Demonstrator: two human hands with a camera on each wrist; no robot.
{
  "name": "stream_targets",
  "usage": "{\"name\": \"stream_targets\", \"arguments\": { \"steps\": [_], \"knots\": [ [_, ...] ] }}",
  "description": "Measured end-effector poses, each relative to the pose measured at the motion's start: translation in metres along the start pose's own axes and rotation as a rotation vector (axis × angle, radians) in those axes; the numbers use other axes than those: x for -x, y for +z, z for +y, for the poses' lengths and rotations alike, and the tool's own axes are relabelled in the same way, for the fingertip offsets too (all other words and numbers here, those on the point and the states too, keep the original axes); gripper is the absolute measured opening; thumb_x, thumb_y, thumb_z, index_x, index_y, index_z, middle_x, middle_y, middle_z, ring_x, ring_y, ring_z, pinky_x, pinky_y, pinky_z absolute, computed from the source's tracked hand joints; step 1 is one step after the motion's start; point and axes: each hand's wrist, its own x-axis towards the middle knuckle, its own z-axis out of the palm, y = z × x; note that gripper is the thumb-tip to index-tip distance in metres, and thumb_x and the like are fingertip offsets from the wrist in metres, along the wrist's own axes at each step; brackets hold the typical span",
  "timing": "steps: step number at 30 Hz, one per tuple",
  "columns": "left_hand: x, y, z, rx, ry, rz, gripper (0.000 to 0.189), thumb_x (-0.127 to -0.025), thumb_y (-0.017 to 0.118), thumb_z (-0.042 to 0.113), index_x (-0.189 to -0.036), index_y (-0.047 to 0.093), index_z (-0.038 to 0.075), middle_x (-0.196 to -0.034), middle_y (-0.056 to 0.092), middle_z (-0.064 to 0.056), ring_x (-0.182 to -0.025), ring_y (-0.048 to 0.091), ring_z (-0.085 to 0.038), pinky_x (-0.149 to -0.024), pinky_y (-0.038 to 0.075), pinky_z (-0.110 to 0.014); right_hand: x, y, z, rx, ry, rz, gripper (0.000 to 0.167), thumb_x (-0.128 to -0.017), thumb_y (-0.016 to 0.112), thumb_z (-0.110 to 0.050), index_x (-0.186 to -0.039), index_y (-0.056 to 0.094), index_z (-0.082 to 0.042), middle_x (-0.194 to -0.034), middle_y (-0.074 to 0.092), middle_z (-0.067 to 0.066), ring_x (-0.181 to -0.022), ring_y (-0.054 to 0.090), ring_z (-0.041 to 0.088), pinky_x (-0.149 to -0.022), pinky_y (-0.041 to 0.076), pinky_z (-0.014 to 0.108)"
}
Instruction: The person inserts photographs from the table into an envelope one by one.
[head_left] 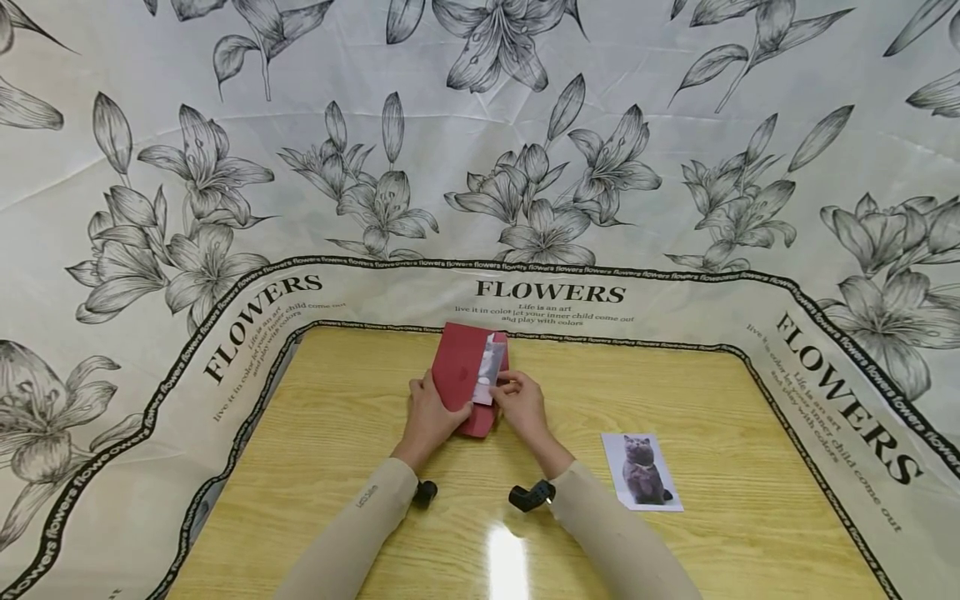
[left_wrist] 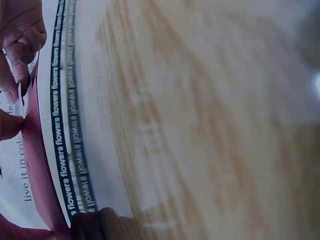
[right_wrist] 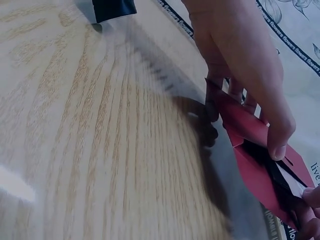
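Observation:
A red envelope (head_left: 459, 367) is held tilted over the far middle of the table by my left hand (head_left: 433, 421), its fingers round the left edge and its thumb at the opening. From the envelope's open right side sticks a photo card (head_left: 489, 371) with a grey picture and a white border. My right hand (head_left: 522, 406) pinches the card near its lower right edge. In the right wrist view the left thumb (right_wrist: 281, 142) lies at the envelope's opening, and only part of the right hand (right_wrist: 311, 212) shows at the corner.
A photo of a grey cat (head_left: 643, 472) lies flat on the wooden table (head_left: 337, 400), right of my right forearm. A white floral cloth (head_left: 390, 292) hangs around the table's far and side edges. A small black camera (head_left: 531, 497) hangs at my right wrist.

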Motion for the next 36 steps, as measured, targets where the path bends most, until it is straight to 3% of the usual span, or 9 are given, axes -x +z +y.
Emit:
{"name": "stream_targets", "arguments": {
  "steps": [4, 7, 25, 36],
  "knots": [
    [-0.001, 0.001, -0.001, 0.004, -0.006, -0.002, 0.103, -0.086, 0.086, 0.042, -0.161, 0.034, -0.005, -0.136, 0.044, -0.03, -0.115, 0.055, -0.041, -0.103, 0.051, -0.054, 0.0, 0.004, 0.0, 0.033, -0.009, 0.01, 0.03, -0.097, 0.078, -0.007, -0.125, 0.073, 0.001, -0.089, 0.075, 0.014, -0.063, 0.061, 0.015, -0.056, 0.046, 0.025],
    [-0.002, 0.002, -0.001, 0.003, -0.008, -0.004, 0.103, -0.086, 0.086, 0.043, -0.161, 0.033, -0.005, -0.136, 0.043, -0.03, -0.115, 0.054, -0.041, -0.104, 0.051, -0.053, -0.001, 0.007, 0.002, 0.054, -0.019, 0.02, 0.029, -0.098, 0.078, -0.008, -0.125, 0.074, 0.0, -0.09, 0.074, 0.013, -0.064, 0.057, 0.008, -0.057, 0.045, 0.024],
    [0.0, 0.0, 0.0, 0.002, 0.016, 0.018, 0.1, -0.085, 0.086, 0.04, -0.158, 0.037, -0.006, -0.132, 0.045, -0.03, -0.111, 0.055, -0.042, -0.102, 0.051, -0.054, -0.006, 0.021, 0.002, 0.205, -0.024, 0.07, 0.029, -0.098, 0.08, -0.017, -0.124, 0.079, -0.006, -0.095, 0.077, 0.008, -0.082, 0.07, 0.02, -0.067, 0.053, 0.03],
    [-0.001, 0.001, -0.002, 0.007, 0.003, -0.006, 0.102, -0.087, 0.085, 0.043, -0.161, 0.034, -0.004, -0.135, 0.043, -0.029, -0.114, 0.052, -0.04, -0.103, 0.051, -0.052, -0.009, 0.028, 0.001, 0.267, 0.015, 0.08, 0.027, -0.098, 0.081, -0.019, -0.123, 0.081, -0.008, -0.096, 0.078, 0.006, -0.083, 0.071, 0.02, -0.068, 0.054, 0.033]
  ]
}}
